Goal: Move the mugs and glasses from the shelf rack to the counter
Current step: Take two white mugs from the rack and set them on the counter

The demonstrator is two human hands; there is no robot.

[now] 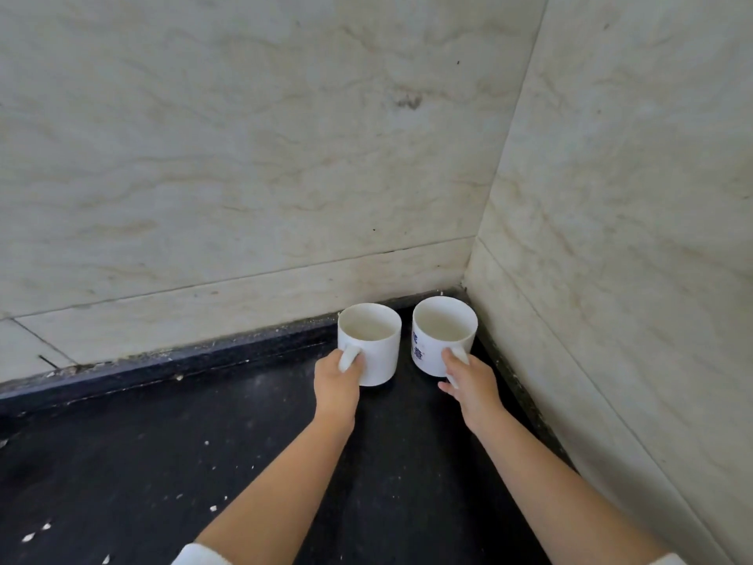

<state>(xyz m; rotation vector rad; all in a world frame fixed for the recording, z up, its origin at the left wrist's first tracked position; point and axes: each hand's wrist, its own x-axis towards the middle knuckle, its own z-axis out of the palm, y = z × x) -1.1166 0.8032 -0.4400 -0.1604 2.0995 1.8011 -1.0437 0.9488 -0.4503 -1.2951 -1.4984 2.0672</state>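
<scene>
two white mugs, two hands, one dark counter (171, 462), two pale marble walls meeting at a corner. left mug (373, 344) plain, upright, empty, set on the counter near the back wall (244, 165). right mug (442, 336) upright, empty, printed with blue characters on its side, tucked into the corner, close to the side wall (631, 238). narrow dark gap between the two mugs, not touching. left hand (338, 381) closed around the handle of the left mug, fingers (358, 362) hooked through it. right hand (468, 381) closed on the handle of the right mug, thumb over the top of the handle. both forearms stretched forward from the bottom edge, white sleeve cuffs (199, 556) just visible there. right side hemmed in: wall running alongside the right arm, little room past the right mug. back edge closed by a raised dark lip under the wall. wide bare stretch of counter to the left of the left arm, speckled with small white crumbs (36, 532). near edge of the counter out of view.
</scene>
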